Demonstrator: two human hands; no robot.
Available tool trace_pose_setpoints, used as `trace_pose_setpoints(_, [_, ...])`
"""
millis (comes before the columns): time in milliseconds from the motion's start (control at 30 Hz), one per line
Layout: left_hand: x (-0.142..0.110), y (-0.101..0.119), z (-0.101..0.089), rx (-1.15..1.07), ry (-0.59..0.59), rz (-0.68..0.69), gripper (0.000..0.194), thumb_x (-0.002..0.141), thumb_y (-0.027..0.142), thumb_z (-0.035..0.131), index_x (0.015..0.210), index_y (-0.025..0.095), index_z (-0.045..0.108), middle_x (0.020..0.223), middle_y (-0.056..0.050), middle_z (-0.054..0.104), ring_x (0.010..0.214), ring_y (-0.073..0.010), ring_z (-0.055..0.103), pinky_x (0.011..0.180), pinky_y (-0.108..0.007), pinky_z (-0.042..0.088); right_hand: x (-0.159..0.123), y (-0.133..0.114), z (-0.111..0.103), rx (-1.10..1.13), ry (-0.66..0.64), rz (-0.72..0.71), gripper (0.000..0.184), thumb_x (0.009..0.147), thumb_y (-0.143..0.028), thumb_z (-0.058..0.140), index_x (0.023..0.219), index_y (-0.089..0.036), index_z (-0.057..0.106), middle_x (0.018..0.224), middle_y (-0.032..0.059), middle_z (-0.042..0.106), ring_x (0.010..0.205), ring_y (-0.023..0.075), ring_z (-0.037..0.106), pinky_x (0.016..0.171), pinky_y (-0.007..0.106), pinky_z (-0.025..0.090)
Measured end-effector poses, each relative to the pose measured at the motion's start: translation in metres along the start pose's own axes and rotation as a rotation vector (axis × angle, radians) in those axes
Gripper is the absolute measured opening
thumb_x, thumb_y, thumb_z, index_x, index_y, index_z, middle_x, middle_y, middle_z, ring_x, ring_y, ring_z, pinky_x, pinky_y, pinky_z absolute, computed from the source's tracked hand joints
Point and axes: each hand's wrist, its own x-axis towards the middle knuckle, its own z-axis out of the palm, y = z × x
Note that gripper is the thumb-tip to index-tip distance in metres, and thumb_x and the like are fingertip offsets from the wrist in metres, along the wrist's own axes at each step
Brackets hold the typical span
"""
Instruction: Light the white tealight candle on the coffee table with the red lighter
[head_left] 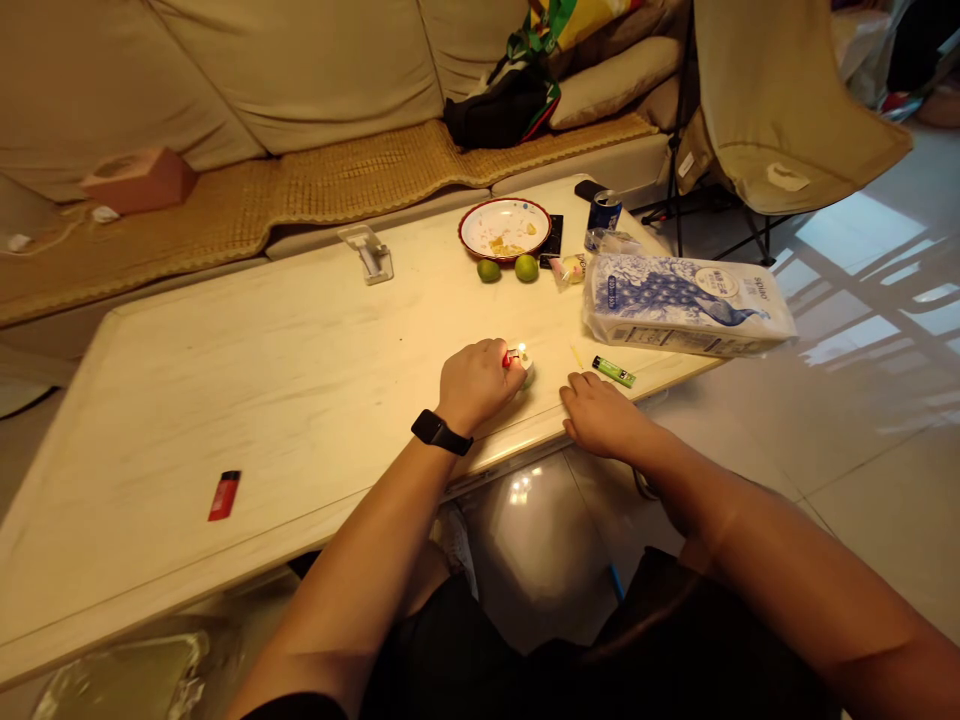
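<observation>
My left hand [480, 380], with a black watch [441, 432] on its wrist, is closed around a red lighter [511, 357]. A small flame [522, 348] burns at the lighter's tip. Just beside the flame is a small whitish object [527, 362] with a greenish lower part; my fingers partly hide it, and I cannot make out its kind. My right hand [604, 418] rests at the table's near edge, fingers loosely bent and holding nothing visible. Close to it lie a green lighter [613, 372] and a thin yellow stick [576, 356].
On the pale table [300, 370] lie another red lighter [224, 496], a clear plastic holder [367, 254], two limes [526, 268], a plate [469, 235] with food scraps, a blue can [604, 212] and a large tissue pack [690, 300]. A sofa [315, 60] stands behind, a folding chair [795, 120] at right.
</observation>
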Motion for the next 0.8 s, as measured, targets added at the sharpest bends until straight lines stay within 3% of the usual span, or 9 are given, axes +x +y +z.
trace_pose_setpoints(167, [0.0,-0.001,0.001,-0.012,0.02,-0.01,0.024,0.091,0.041,0.051,0.082,0.021,0.06,0.083,-0.008,0.068,0.077,-0.0229,0.06,0.066,-0.036,0.039,0.0,0.0,0.001,-0.002,0.004,0.0,0.039,0.092,-0.031,0.057,0.125,-0.01,0.06,0.13,0.0231,0.056,0.123,0.0348,0.046,0.103,0.042,0.038])
trace_pose_setpoints(500, [-0.004,-0.007,-0.003,-0.081,0.072,-0.031,0.035,0.096,0.051,0.044,0.082,0.022,0.057,0.084,-0.006,0.068,0.078,-0.0218,0.06,0.067,-0.034,0.038,0.0,0.0,0.002,-0.005,0.014,-0.004,0.039,0.092,-0.031,0.057,0.124,-0.009,0.06,0.129,0.0228,0.056,0.122,0.0347,0.047,0.101,0.041,0.039])
trace_pose_setpoints(800, [-0.009,-0.019,-0.002,-0.121,0.103,-0.043,0.031,0.096,0.047,0.043,0.082,0.022,0.055,0.083,-0.005,0.066,0.075,-0.0207,0.057,0.065,-0.034,0.036,0.0,0.001,0.002,-0.005,0.029,-0.008,0.038,0.091,-0.03,0.059,0.121,-0.009,0.061,0.127,0.0226,0.058,0.122,0.0346,0.047,0.1,0.041,0.04])
